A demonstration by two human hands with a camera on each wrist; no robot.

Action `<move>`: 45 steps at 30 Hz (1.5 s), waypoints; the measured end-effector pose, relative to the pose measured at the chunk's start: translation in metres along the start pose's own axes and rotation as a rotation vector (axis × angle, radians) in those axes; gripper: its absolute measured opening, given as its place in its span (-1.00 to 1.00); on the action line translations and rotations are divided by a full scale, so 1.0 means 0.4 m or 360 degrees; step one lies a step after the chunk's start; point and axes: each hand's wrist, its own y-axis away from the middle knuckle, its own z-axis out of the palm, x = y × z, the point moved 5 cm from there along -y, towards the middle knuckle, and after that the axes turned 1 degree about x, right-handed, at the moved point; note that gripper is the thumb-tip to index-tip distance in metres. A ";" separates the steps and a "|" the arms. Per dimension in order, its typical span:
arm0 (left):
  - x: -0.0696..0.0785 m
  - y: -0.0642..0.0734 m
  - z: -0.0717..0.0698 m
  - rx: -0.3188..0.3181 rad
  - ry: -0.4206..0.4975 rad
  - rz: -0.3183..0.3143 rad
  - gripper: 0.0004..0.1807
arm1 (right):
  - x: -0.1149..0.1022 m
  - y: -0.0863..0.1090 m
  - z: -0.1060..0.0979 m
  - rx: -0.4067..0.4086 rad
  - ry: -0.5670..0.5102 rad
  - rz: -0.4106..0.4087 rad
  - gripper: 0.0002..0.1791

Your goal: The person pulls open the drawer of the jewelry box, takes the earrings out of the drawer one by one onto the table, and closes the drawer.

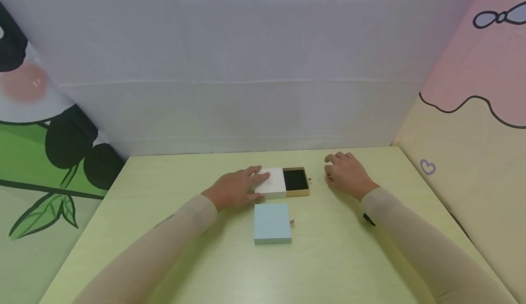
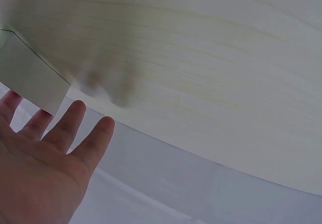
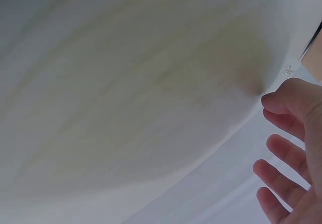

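A white slide-out box [image 1: 276, 189] lies on the table with its drawer [image 1: 295, 180] pulled partway out to the right, showing a black lining. My left hand [image 1: 235, 188] rests on the left end of its white sleeve, fingers spread over the top and thumb by the near edge. To the right of the drawer, my right hand [image 1: 347, 175] is low over the table. Its thumb and index fingertip meet at a tiny shiny piece [image 3: 262, 93], while the other fingers are loosely bent. A small star-shaped piece [image 3: 288, 72] lies between that hand and the drawer.
A closed light blue box [image 1: 272, 224] with a small tab on its right side lies in front of the white one. Behind the pale wooden table [image 1: 185, 263] hangs a white cloth [image 1: 246, 66]. Printed cartoon panels flank it on both sides.
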 end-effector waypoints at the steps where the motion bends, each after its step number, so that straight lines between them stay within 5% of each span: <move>1: 0.000 0.000 -0.001 0.0001 -0.0001 0.0001 -0.16 | -0.001 0.001 -0.002 0.0005 0.0006 -0.0002 -0.88; 45: 0.007 0.010 -0.011 0.0009 -0.0009 -0.0007 -0.16 | -0.001 0.013 -0.010 -0.0005 0.0021 0.0017 -0.90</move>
